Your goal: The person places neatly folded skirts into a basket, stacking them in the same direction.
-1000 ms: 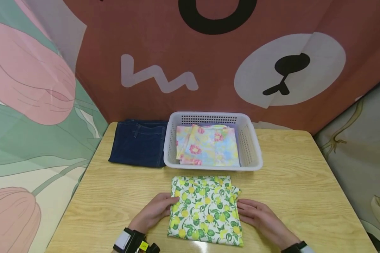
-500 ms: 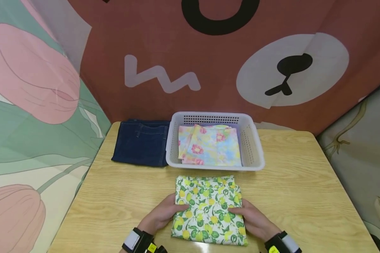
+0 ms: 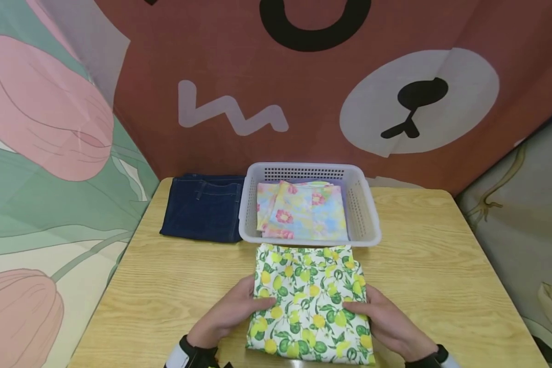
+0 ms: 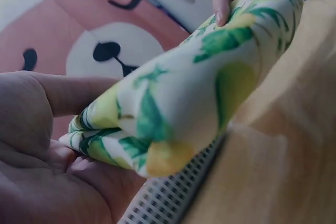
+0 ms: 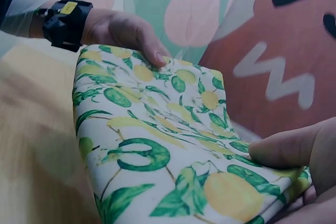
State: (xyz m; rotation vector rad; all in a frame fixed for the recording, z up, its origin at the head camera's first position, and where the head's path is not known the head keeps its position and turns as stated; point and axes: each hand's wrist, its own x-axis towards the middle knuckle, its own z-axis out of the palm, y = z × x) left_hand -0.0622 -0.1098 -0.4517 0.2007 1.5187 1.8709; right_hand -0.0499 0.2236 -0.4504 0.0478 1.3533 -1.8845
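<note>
Across the wood-grain table (image 3: 446,266), a white perforated plastic basket (image 3: 360,209) sits mid-frame, and below it, at lower centre, I see the folded lemon-print cloth (image 3: 305,306) lifted, nearly square with no clear long axis, its thick fold facing the bottom edge. The left hand (image 3: 232,312) and right hand (image 3: 393,324) pinch opposite sides, thumbs above and fingers beneath, presumably so the layers stay together and flat.

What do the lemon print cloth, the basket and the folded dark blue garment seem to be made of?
Lemon print cloth: smooth fabric, perhaps cotton, bending in soft folds. Basket: probably satiny plastic, with regular moulded-looking holes. Dark blue garment: likely matte denim, given its visible stitching.
</note>
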